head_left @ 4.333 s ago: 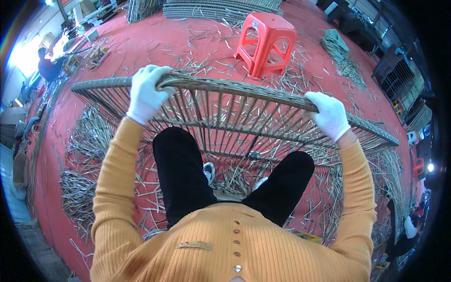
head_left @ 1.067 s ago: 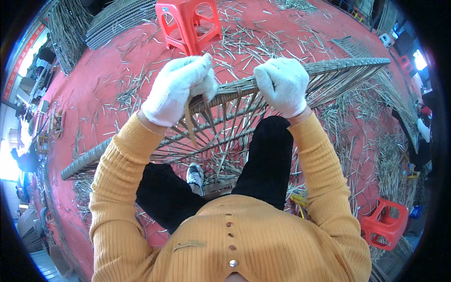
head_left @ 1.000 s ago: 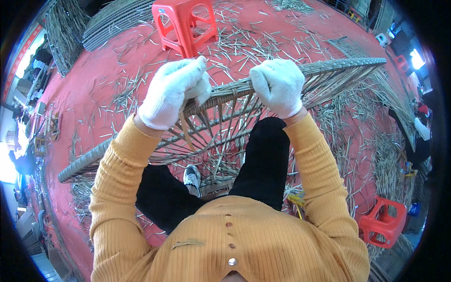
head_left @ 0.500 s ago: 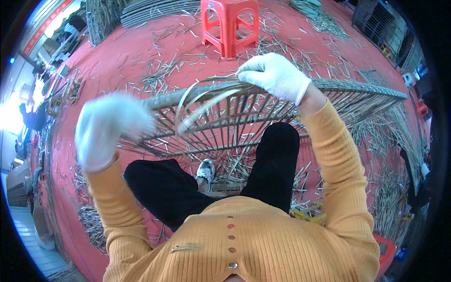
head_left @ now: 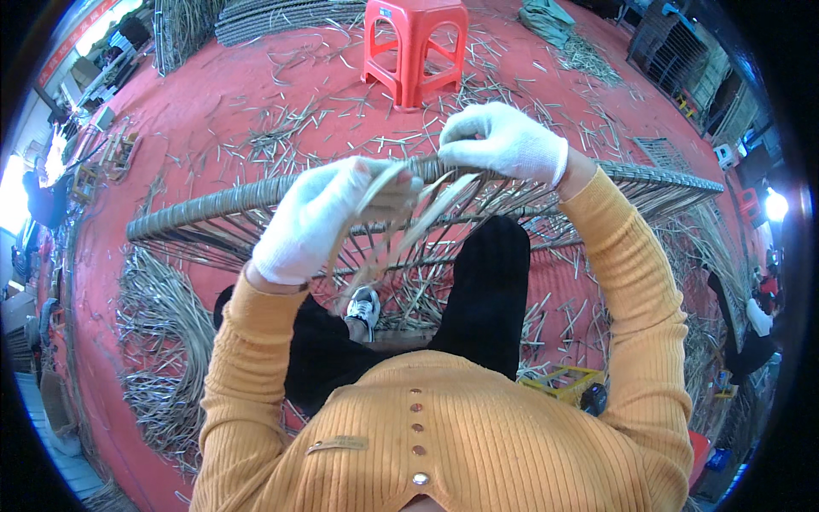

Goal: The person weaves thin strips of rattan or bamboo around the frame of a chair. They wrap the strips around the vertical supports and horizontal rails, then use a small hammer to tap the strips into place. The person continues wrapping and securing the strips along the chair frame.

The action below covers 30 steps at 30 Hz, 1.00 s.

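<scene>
A large woven wicker frame lies across in front of my knees, its thick wrapped rim on top and thin spokes running down from it. My right hand, in a white knitted glove, pinches the rim right of its middle. Just left of it my left hand, gloved the same way, closes around pale flat strips at the rim. The strips' loose ends hang below the fingers, slightly blurred. Just what lies under the right fingertips is hidden.
A red plastic stool stands beyond the frame. Cut strip scraps litter the red floor. A heap of long strips lies at the left. By my right elbow is a yellow tool or stand. Stacked wicker pieces lie at the back.
My left hand has come from the far left in toward the middle, beside the right hand, and now grips the strips at the rim. The right hand stays at the rim.
</scene>
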Motion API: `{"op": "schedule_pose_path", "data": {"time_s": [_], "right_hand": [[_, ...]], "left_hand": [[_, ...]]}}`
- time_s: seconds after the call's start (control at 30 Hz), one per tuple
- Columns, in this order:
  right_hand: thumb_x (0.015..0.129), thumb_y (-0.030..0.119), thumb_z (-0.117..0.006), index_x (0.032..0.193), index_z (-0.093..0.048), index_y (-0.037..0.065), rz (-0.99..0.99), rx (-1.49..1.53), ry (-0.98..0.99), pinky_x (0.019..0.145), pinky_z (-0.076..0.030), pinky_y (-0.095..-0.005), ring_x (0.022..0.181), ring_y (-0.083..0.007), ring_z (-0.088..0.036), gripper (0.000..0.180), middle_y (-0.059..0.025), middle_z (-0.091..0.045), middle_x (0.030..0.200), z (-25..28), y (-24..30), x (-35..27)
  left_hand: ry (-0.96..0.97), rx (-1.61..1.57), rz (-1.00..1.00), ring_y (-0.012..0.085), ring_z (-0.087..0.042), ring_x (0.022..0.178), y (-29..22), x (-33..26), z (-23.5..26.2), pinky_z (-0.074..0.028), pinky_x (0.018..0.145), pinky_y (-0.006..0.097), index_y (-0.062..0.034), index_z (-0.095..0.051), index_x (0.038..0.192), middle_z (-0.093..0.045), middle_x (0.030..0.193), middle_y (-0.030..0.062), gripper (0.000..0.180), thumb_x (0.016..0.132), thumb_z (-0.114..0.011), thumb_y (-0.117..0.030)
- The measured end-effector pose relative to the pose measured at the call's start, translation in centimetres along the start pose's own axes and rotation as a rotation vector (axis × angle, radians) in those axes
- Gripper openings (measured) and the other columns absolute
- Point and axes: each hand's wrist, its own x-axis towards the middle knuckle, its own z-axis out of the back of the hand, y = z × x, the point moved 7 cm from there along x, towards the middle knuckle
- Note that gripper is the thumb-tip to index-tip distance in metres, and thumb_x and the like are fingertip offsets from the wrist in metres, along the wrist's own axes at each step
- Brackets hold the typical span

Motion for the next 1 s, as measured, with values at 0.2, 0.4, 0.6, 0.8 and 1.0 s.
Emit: {"op": "schedule_pose_path", "data": {"time_s": [0.2,0.4,0.6,0.8,1.0], "right_hand": [[0.084,0.032,-0.077,0.087,-0.073,0.011,0.113,-0.796,-0.039,0.087,-0.049,-0.0448,0.09,-0.025,-0.067,0.021,-0.006,-0.071,0.081,-1.6,3.5,-0.7],[0.079,0.028,-0.076,0.091,-0.07,0.018,0.236,-1.125,-0.482,0.098,-0.041,-0.0476,0.102,-0.025,-0.061,0.017,-0.0018,-0.064,0.092,-4.0,4.2,-1.9],[0.079,0.024,-0.074,0.086,-0.066,0.016,0.342,-1.153,-0.662,0.096,-0.043,-0.046,0.099,-0.0255,-0.059,0.013,-0.0015,-0.059,0.09,-5.4,3.1,-1.7],[0.073,0.013,-0.088,0.093,-0.063,0.006,0.285,-0.328,-0.583,0.083,-0.053,-0.0393,0.092,-0.0235,-0.064,0.033,-0.0077,-0.061,0.105,-1.8,0.9,-3.0],[0.097,0.016,-0.075,0.133,-0.069,0.002,-0.002,0.263,-0.555,0.094,-0.056,-0.0304,0.106,-0.0169,-0.071,0.039,-0.0099,-0.076,0.116,0.0,-0.7,0.2]], "left_hand": [[-0.156,0.481,-0.043,0.0228,-0.068,0.095,8.4,1.3,-1.2,-0.053,0.085,0.037,0.0041,-0.068,0.123,-0.073,0.107,0.0112,0.032,0.108,-0.053,-0.019],[-0.206,-0.166,-0.051,0.0174,-0.068,0.1,14.7,5.2,-1.0,-0.054,0.09,0.034,0.0059,-0.063,0.132,-0.072,0.113,0.0084,0.037,0.108,-0.051,-0.02],[-0.227,-0.128,0.139,0.0194,-0.068,0.09,15.9,8.5,-1.0,-0.054,0.084,0.034,0.0015,-0.071,0.115,-0.074,0.105,0.0066,0.024,0.103,-0.053,-0.008],[-0.452,0.699,-0.267,0.0309,-0.068,0.079,6.9,3.7,-2.1,-0.052,0.07,0.045,-0.0061,-0.073,0.086,-0.07,0.082,0.0136,0.015,0.093,-0.071,-0.019],[-0.451,1.335,-0.786,0.0341,-0.057,0.058,-9.1,5.2,-1.2,-0.045,0.057,0.045,-0.0045,-0.068,0.075,-0.06,0.063,0.0145,0.03,0.093,-0.074,-0.028]]}}
